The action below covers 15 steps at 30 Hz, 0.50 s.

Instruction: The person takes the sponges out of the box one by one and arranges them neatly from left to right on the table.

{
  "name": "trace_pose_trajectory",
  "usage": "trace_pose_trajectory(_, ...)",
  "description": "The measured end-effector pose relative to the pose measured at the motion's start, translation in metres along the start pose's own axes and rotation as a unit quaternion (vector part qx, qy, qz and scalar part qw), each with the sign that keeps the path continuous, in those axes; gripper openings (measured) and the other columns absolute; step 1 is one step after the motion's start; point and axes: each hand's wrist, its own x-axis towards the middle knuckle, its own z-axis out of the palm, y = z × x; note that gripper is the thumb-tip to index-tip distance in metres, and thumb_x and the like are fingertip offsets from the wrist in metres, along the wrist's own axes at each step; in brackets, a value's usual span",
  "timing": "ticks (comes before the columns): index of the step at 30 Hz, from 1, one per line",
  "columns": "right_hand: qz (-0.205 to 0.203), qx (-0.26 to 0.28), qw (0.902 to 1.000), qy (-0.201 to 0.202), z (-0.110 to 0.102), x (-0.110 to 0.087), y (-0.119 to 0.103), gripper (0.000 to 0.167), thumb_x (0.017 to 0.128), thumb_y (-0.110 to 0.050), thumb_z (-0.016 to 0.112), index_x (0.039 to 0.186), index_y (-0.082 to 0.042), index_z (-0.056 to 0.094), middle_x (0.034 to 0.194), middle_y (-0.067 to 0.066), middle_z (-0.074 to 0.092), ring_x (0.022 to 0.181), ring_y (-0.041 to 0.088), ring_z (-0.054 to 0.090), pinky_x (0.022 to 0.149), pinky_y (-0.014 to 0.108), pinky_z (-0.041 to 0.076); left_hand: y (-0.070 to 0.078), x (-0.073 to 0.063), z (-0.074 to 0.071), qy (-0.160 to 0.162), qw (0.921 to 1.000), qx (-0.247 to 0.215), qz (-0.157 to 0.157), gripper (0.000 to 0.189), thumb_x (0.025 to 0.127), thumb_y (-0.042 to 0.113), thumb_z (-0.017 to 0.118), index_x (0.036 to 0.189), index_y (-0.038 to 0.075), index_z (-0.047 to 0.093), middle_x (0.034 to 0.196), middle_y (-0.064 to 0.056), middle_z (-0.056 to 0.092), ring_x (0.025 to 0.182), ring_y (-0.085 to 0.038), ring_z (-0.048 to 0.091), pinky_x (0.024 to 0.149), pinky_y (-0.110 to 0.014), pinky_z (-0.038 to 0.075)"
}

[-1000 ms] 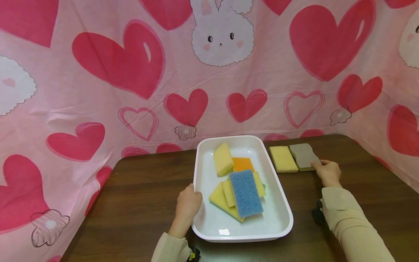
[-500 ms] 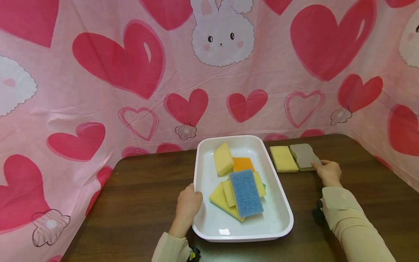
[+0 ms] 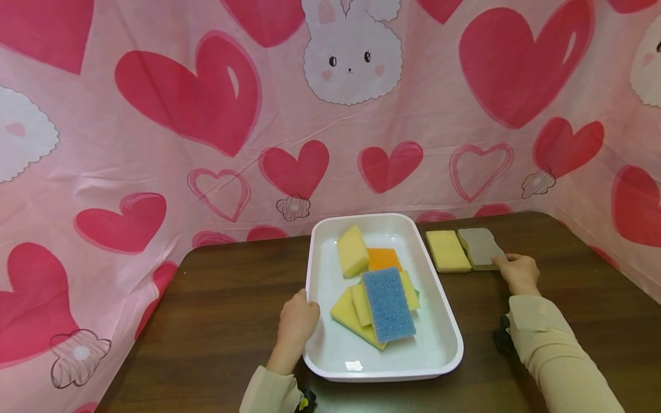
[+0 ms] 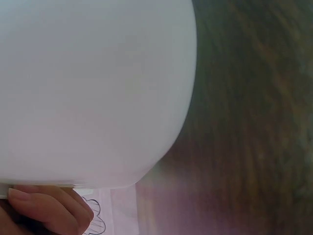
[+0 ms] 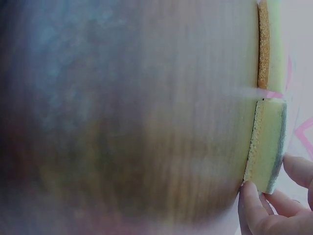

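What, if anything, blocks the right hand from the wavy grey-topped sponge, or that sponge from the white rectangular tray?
Nothing visible separates the right hand from the grey-topped sponge it pinches. Toward the white tray, a yellow rectangular sponge lies between, then the tray's raised side.

Soft, even light fills the head view, which is fairly crisp, with a small patch of glare on the white tray point(image 3: 420, 360) and a dull sheen on the table point(image 3: 232, 310). Both wrist views are poorer — hazy, the tabletop blurred (bluish at the right wrist), the backdrop point(image 5: 303, 58) there washed pale.
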Motion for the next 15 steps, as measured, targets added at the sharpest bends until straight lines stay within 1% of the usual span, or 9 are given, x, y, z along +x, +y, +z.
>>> trace_pose_trajectory(10, 0.001, 0.0, 1.0, -0.001, 0.0002, 0.0012, 0.0006, 0.061, 0.092, -0.028, 0.048, 0.133, 0.017, 0.04, 0.139, 0.039, 0.036, 0.128, 0.051, 0.033, 0.108, 0.053, 0.031, -0.001, -0.0004, 0.0014, 0.003, 1.0, 0.001, -0.003, 0.033, 0.081, 0.008, 0.047, 0.107, -0.008, 0.061, 0.103, -0.028, 0.066, 0.086, -0.041, 0.064, 0.07, -0.05, 0.052)
trace_pose_trajectory(15, -0.006, 0.003, 1.0, 0.001, 0.0, 0.0007, 0.0008, 0.062, 0.092, -0.029, 0.046, 0.132, 0.018, 0.041, 0.137, 0.039, 0.038, 0.125, 0.051, 0.036, 0.107, 0.053, 0.032, -0.001, 0.0001, 0.0015, 0.001, 1.0, 0.001, -0.002, 0.032, 0.081, 0.008, 0.047, 0.106, -0.008, 0.061, 0.102, -0.028, 0.066, 0.087, -0.04, 0.064, 0.07, -0.049, 0.052)
